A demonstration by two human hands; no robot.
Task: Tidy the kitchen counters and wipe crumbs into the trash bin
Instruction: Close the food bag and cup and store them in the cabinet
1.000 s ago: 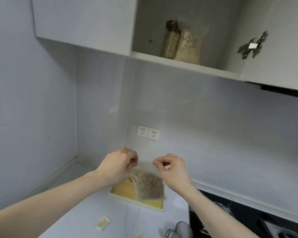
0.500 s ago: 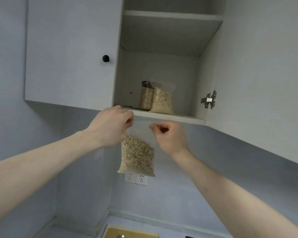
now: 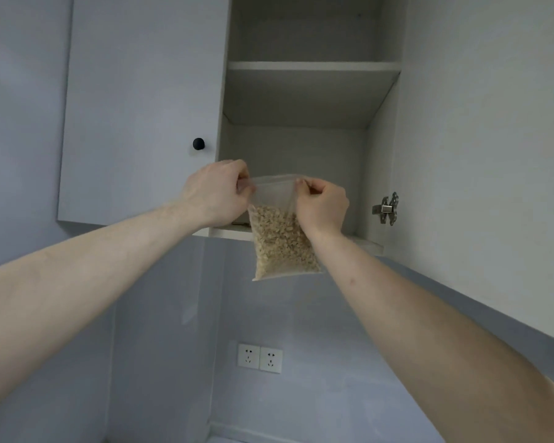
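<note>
Item: clear bag (image 3: 282, 238) of grain, held up in front of the open cupboard (image 3: 301, 148), hanging across the lip of its lower shelf (image 3: 365, 246). Left hand (image 3: 216, 195) and right hand (image 3: 322, 204) each have their grip pinched shut on a top corner of the bag. Step, judged: stowing loose goods off the worktop. Next: lift the bag clear of the lip, push it inward, set it down, release.

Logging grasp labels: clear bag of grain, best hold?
Pinch the empty flat top strip of the bag, one corner per side, as the left hand and right hand do. The grain sags to the bottom, so it hangs upright.
</note>
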